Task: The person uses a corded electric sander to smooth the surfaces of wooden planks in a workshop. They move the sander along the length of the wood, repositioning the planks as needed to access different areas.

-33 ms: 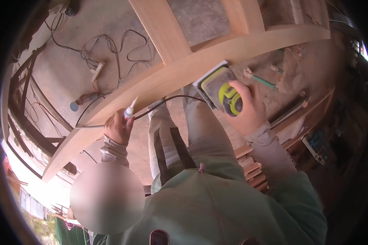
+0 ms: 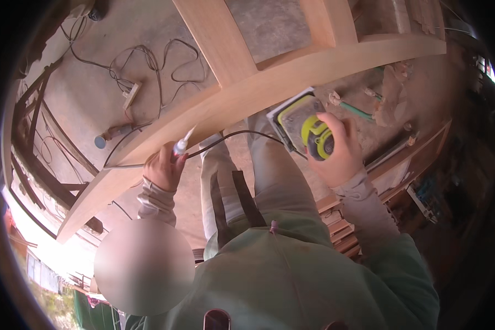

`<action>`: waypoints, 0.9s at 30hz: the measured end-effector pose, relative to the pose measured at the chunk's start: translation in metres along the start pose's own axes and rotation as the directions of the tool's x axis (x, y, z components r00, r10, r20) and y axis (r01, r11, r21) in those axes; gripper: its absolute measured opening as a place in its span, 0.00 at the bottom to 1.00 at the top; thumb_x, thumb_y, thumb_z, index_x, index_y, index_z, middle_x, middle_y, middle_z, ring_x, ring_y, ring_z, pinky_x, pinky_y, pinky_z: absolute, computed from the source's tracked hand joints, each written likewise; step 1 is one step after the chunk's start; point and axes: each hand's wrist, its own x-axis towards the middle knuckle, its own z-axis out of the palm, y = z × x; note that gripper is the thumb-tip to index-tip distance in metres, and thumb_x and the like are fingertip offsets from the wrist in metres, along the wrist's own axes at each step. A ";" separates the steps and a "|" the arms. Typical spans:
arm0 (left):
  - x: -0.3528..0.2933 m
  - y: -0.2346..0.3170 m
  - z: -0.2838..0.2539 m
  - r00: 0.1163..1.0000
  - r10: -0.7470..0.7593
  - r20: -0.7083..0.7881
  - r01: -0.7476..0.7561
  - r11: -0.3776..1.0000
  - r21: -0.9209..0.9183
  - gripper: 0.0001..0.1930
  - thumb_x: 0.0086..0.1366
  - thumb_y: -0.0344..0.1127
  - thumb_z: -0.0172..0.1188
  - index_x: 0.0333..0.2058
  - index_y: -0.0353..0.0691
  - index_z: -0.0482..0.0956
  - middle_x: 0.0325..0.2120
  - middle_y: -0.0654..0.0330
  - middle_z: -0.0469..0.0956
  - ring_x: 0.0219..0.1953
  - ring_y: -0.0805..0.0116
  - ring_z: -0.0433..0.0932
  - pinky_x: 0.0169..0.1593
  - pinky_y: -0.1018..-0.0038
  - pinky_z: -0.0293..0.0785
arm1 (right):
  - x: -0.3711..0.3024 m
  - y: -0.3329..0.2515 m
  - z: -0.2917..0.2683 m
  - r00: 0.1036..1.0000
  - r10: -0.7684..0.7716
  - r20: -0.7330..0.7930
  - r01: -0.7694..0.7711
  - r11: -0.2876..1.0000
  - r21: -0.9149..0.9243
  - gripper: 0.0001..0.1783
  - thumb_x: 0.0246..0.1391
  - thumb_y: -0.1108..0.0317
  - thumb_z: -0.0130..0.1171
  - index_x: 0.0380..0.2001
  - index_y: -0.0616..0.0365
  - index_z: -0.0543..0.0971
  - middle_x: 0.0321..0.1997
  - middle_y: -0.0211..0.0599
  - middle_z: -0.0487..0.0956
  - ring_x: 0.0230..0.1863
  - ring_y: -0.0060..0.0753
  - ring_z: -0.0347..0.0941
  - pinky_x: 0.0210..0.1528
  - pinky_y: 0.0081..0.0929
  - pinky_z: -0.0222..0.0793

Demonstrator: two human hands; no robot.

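My right hand [image 2: 344, 157] grips a yellow and grey electric sander [image 2: 301, 125], whose pad lies against the lower edge of a long curved wooden beam [image 2: 242, 102]. A black cable [image 2: 231, 136] runs from the sander leftward to my left hand [image 2: 160, 169]. That hand is closed around a small white tube with a blue collar [image 2: 181, 144], its tip pointing up at the beam's edge. Below both hands are my light trousers and green top.
Two straight wooden members [image 2: 214, 38] rise from the beam. On the concrete floor lie a power strip with tangled cords [image 2: 131, 93], a blue-capped cylinder [image 2: 105, 138] and a green-handled tool [image 2: 358, 111]. Stacked wood pieces [image 2: 341, 225] sit lower right.
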 end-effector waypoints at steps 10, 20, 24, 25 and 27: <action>0.058 0.061 0.018 0.998 0.029 -0.050 -0.027 0.998 0.056 0.14 0.58 0.41 0.64 0.39 0.44 0.74 0.22 0.58 0.78 0.23 0.57 0.78 0.27 0.66 0.73 | 0.006 0.027 -0.031 0.983 -0.118 -0.139 0.128 0.989 0.070 0.41 0.30 0.79 0.67 0.53 0.48 0.67 0.43 0.40 0.69 0.39 0.46 0.69 0.39 0.38 0.70; 0.066 0.062 0.016 0.998 0.057 -0.017 -0.054 0.990 0.134 0.14 0.57 0.43 0.65 0.38 0.45 0.75 0.21 0.58 0.77 0.23 0.57 0.78 0.25 0.66 0.73 | 0.000 0.030 -0.028 0.987 -0.114 -0.112 0.130 0.981 0.143 0.40 0.31 0.80 0.64 0.53 0.52 0.65 0.46 0.40 0.71 0.41 0.46 0.67 0.41 0.38 0.69; 0.065 0.062 0.016 0.997 0.066 -0.041 -0.060 0.989 0.133 0.14 0.58 0.43 0.64 0.38 0.45 0.74 0.21 0.58 0.77 0.22 0.58 0.78 0.25 0.66 0.72 | 0.001 0.026 -0.030 0.988 -0.111 -0.110 0.125 0.984 0.127 0.39 0.31 0.79 0.64 0.53 0.52 0.66 0.45 0.40 0.71 0.41 0.46 0.67 0.41 0.38 0.69; 0.065 0.061 0.016 0.996 0.069 -0.049 -0.062 0.989 0.134 0.14 0.58 0.43 0.64 0.39 0.46 0.74 0.21 0.58 0.77 0.23 0.58 0.78 0.25 0.66 0.72 | 0.002 0.025 -0.030 0.988 -0.109 -0.106 0.122 0.984 0.129 0.39 0.31 0.79 0.64 0.53 0.52 0.66 0.45 0.40 0.71 0.41 0.46 0.67 0.41 0.38 0.69; 0.065 0.060 0.017 0.995 0.077 -0.055 -0.069 0.989 0.131 0.14 0.58 0.43 0.63 0.39 0.46 0.74 0.21 0.57 0.77 0.22 0.58 0.78 0.25 0.66 0.72 | 0.002 0.024 -0.029 0.988 -0.107 -0.108 0.120 0.985 0.126 0.39 0.32 0.79 0.64 0.53 0.52 0.66 0.45 0.40 0.71 0.41 0.46 0.67 0.41 0.38 0.69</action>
